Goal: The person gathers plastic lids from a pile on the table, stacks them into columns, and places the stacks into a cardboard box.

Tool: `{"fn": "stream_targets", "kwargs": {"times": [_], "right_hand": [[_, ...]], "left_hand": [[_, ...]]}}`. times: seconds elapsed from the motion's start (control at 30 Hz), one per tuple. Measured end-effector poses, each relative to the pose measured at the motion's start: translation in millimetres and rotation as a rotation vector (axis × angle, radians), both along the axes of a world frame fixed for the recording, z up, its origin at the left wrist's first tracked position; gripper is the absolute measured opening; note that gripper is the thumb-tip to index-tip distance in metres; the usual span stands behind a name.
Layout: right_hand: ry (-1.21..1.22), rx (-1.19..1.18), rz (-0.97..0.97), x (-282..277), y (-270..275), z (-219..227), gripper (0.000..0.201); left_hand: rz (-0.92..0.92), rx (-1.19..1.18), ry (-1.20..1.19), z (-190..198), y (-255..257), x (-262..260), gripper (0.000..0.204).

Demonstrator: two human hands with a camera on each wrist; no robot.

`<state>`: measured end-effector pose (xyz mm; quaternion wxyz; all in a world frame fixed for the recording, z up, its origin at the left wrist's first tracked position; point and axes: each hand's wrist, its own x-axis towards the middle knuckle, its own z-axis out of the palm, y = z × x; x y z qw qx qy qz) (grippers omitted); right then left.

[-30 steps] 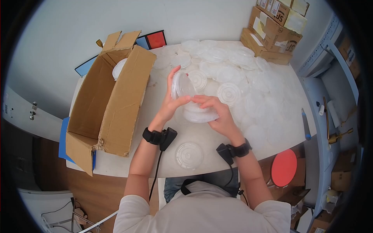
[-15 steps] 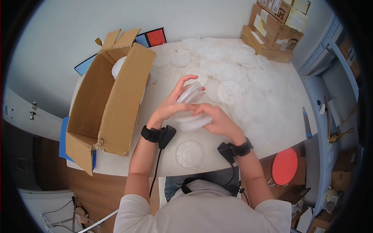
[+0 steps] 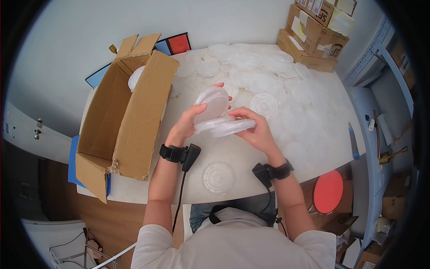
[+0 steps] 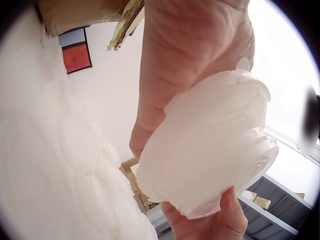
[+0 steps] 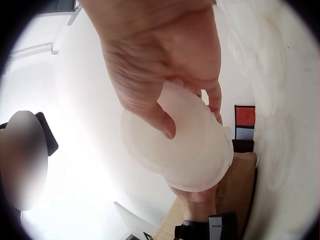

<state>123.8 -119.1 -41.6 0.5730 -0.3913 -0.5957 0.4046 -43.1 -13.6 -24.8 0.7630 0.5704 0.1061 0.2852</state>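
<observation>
Left hand [image 3: 182,123] fingers clamped on upper lids [image 3: 212,102], right hand [image 3: 260,133] fingers clamped on lower lids [image 3: 223,127]; 2 batches above the surface [image 3: 245,184]. Risk: staggered lower lids might slide out, pinch seems edge-only.

The lids [image 3: 212,102] in the grip are thin, cloudy plastic, smooth with a soft sheen. Right of the grip, the heap [image 3: 304,112] looks like the same translucent plastic. Left of it, the box [image 3: 147,112] is matt brown cardboard, rough at its torn edges. Nearer than the grip, the shirt [image 3: 233,242] is matt cloth.
</observation>
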Motion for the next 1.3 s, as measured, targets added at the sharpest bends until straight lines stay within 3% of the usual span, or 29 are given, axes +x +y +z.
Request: {"fn": "stream_targets", "kwargs": {"times": [0.23, 0.33, 0.4, 0.6, 0.73, 0.83, 0.9, 1.13, 1.23, 1.3], "right_hand": [[0.096, -0.003, -0.012, 6.0, -0.7, -3.1, 0.032], [0.313, -0.117, -0.021, 7.6, -1.8, -0.9, 0.034], [0.371, -0.12, -0.03, 8.6, 1.4, -6.4, 0.033], [0.358, -0.16, -0.068, 5.7, 2.5, -7.7, 0.033], [0.385, -0.113, -0.127, 0.4, 4.4, -2.8, 0.034], [0.321, -0.165, -0.152, 4.5, 4.9, -7.3, 0.035], [0.387, -0.169, -0.194, 4.8, 5.5, -9.5, 0.035], [0.639, -0.138, -0.151, 5.7, 6.5, -10.0, 0.036], [0.648, -0.14, -0.115, 5.5, 5.9, -8.4, 0.036], [0.677, -0.11, -0.143, 3.7, 5.8, -6.1, 0.038]], "left_hand": [[0.003, 0.007, -0.013, 8.5, 2.0, -4.9, 0.079], [0.129, -0.058, -0.053, 10.6, 1.6, -4.6, 0.083], [-0.084, -0.06, -0.019, 10.5, -1.2, -4.1, 0.079], [-0.153, -0.091, -0.059, 3.4, -8.9, -1.5, 0.079], [-0.109, 0.001, 0.02, 7.8, -10.0, -2.4, 0.074], [0.017, -0.102, -0.012, 9.8, -10.9, 0.2, 0.075], [0.052, -0.176, -0.123, 9.9, -11.0, 1.4, 0.068], [0.018, -0.205, -0.097, 8.6, -13.2, 3.6, 0.067], [-0.078, -0.292, -0.174, 7.6, -15.5, 5.6, 0.071], [-0.263, -0.454, -0.313, 8.7, -17.3, 6.1, 0.076]]}}
